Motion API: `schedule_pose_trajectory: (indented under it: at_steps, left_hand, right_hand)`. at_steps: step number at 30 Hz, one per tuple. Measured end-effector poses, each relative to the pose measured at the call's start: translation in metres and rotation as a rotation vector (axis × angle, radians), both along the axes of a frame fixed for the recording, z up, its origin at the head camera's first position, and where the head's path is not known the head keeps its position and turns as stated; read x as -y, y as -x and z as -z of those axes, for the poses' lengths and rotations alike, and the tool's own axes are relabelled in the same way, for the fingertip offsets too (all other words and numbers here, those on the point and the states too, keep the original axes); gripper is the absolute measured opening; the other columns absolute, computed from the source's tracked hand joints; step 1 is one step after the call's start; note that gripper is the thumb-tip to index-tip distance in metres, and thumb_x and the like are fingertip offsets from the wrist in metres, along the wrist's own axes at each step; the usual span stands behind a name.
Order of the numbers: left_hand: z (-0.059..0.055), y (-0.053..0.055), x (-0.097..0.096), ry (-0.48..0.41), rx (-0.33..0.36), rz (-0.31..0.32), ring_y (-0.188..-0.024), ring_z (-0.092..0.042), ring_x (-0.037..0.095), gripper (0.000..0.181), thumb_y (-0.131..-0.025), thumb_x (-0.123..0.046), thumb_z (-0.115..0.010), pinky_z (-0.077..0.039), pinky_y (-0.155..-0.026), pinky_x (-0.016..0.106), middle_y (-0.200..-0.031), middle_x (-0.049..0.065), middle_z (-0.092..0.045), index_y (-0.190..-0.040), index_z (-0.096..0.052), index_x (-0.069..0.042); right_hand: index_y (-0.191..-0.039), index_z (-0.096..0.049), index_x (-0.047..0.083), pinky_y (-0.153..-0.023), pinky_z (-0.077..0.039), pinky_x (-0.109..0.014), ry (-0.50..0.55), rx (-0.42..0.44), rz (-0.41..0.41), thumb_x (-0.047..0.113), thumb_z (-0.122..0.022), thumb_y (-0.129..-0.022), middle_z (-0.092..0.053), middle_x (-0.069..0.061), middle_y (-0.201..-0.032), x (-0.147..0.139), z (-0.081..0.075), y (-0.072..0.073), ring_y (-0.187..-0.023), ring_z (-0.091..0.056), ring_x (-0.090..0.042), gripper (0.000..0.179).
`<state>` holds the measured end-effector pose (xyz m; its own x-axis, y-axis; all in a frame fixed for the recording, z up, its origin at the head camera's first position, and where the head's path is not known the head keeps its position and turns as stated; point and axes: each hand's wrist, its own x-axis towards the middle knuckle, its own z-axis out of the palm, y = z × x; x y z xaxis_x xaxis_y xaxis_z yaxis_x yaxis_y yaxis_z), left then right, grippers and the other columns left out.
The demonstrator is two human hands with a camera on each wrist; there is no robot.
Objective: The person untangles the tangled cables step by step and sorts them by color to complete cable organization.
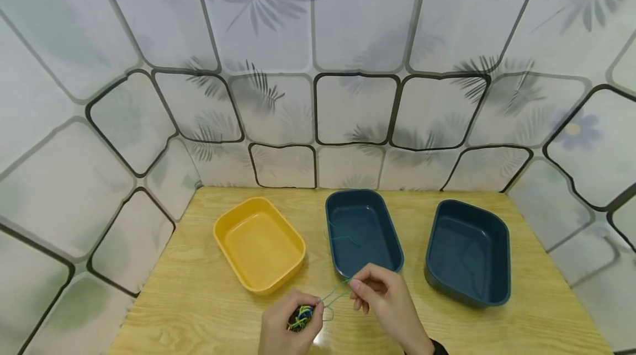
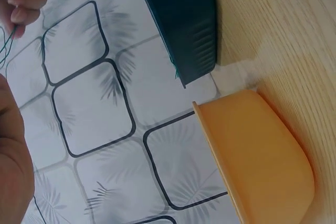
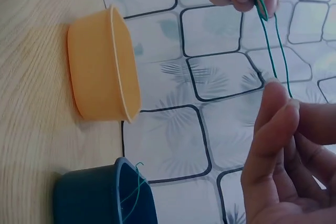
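Note:
In the head view my left hand (image 1: 278, 321) grips a tangled bundle of thin yellow, blue and green strands (image 1: 300, 318) low over the table. To its right, my right hand (image 1: 387, 301) pinches a thin green strand between thumb and forefinger. Two lengths of this green strand (image 3: 268, 44) stretch between the hands in the right wrist view, with a small loop by the left fingertips. Loose green strands also lie in and over the side of the middle dark blue bin (image 1: 370, 225), just beyond the right hand.
A yellow bin (image 1: 259, 244) stands at the left, beyond the left hand. Another dark blue bin (image 1: 469, 244) stands at the right. All three rest on a wood-grain table (image 1: 199, 289), with patterned cloth walls (image 1: 355, 109) behind and at both sides.

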<state>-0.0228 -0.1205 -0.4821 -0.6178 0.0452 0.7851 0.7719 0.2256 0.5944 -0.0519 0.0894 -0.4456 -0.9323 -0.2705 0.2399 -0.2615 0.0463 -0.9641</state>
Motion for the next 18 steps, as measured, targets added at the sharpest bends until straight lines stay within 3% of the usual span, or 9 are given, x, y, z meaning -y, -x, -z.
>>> schedule_pose_trajectory:
  at_steps: [4,7,10,13,18]
  left_hand:
    - [-0.002,0.001,0.001,-0.028,-0.025,-0.01,-0.069,-0.066,0.013,0.025,-0.078,0.016,-0.072,-0.054,-0.061,0.019,-0.083,0.007,-0.069,-0.092,-0.066,-0.004]
    - [-0.002,0.0,0.012,-0.059,-0.008,-0.089,-0.067,-0.066,0.012,0.035,-0.067,0.023,-0.07,-0.054,-0.058,0.018,-0.079,0.008,-0.069,-0.088,-0.065,-0.004]
    - [-0.002,-0.004,0.029,-0.073,0.064,-0.164,-0.066,-0.066,0.011,0.037,-0.067,0.025,-0.07,-0.054,-0.055,0.019,-0.077,0.006,-0.069,-0.088,-0.066,-0.006]
    - [-0.002,-0.007,0.038,-0.061,0.141,-0.196,-0.066,-0.066,0.01,0.037,-0.072,0.024,-0.07,-0.053,-0.053,0.019,-0.079,0.004,-0.069,-0.09,-0.066,-0.008]
    - [0.004,-0.007,0.032,-0.037,0.128,-0.19,-0.067,-0.067,0.011,0.038,-0.071,0.023,-0.071,-0.054,-0.054,0.019,-0.082,0.001,-0.071,-0.091,-0.067,-0.009]
  right_hand:
    - [-0.092,-0.067,0.001,-0.051,-0.054,-0.035,0.022,-0.034,0.12,0.008,-0.066,-0.097,-0.066,-0.016,-0.077,-0.009,-0.004,0.004,-0.06,-0.064,-0.026,0.009]
    - [-0.095,-0.066,-0.006,-0.052,-0.054,-0.034,0.051,-0.024,0.302,0.005,-0.065,-0.097,-0.066,-0.018,-0.079,-0.025,-0.011,0.011,-0.062,-0.064,-0.026,0.011]
    - [-0.1,-0.065,-0.009,-0.054,-0.054,-0.032,0.073,-0.002,0.436,0.004,-0.064,-0.098,-0.066,-0.022,-0.084,-0.044,-0.019,0.018,-0.065,-0.065,-0.027,0.013]
    - [-0.103,-0.066,-0.007,-0.057,-0.055,-0.032,0.075,-0.006,0.464,0.008,-0.063,-0.099,-0.067,-0.024,-0.089,-0.054,-0.025,0.022,-0.068,-0.065,-0.027,0.016]
    - [-0.112,-0.068,-0.003,-0.061,-0.055,-0.032,0.073,0.02,0.466,0.014,-0.066,-0.098,-0.07,-0.02,-0.096,-0.054,-0.025,0.021,-0.072,-0.065,-0.028,0.021]
